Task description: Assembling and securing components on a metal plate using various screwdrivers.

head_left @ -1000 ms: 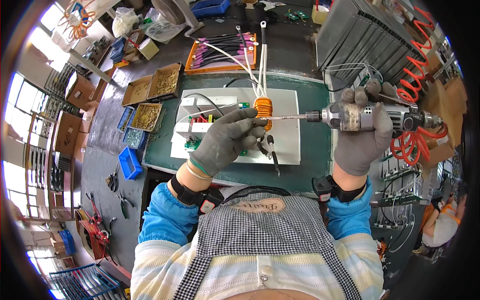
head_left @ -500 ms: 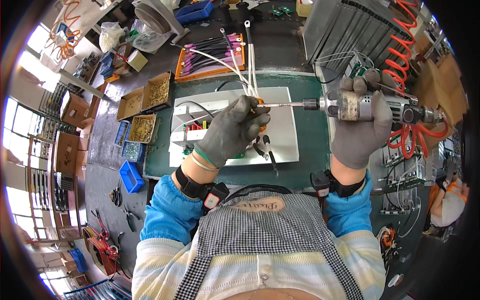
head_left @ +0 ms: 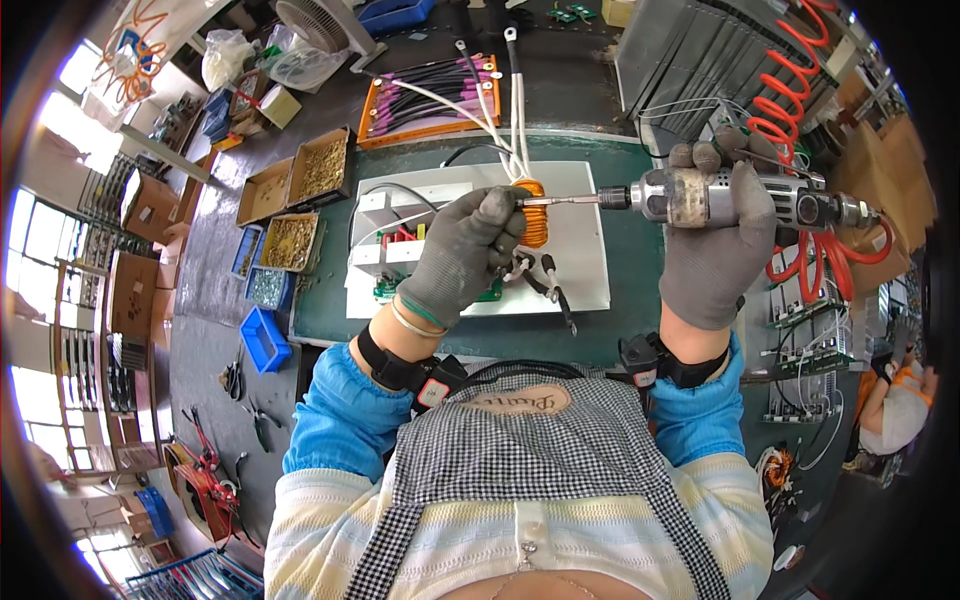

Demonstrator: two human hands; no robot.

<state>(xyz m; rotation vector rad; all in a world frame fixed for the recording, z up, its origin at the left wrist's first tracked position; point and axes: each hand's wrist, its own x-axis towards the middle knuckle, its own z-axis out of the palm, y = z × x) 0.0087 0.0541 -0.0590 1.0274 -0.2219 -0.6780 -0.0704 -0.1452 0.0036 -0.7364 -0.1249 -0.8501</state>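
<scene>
My right hand (head_left: 708,270), in a grey glove, is wrapped round a silver air screwdriver (head_left: 735,200) held level, its bit pointing left. My left hand (head_left: 452,250), gloved too, pinches at the tip of the long bit (head_left: 572,200); whatever small part sits between thumb and fingers is hidden. Just beyond and beside these fingers stands an orange wound coil (head_left: 535,225) on a white metal plate (head_left: 590,255). White cables (head_left: 520,110) with ring lugs run away from the coil. Short black leads (head_left: 556,292) with lugs lie nearer me on the plate.
Trays of small brass-coloured fasteners (head_left: 321,172) and a blue bin (head_left: 263,340) stand at left. Behind the plate is an orange tray of black cables (head_left: 428,105). Dark metal panels (head_left: 700,65) rise at back right, near a red coiled hose (head_left: 785,100). Pliers (head_left: 262,425) lie at lower left.
The bit and both hands sit slightly higher in view. My left hand has drawn a little left off the coil, which now shows more fully. The plate appears shifted right.
</scene>
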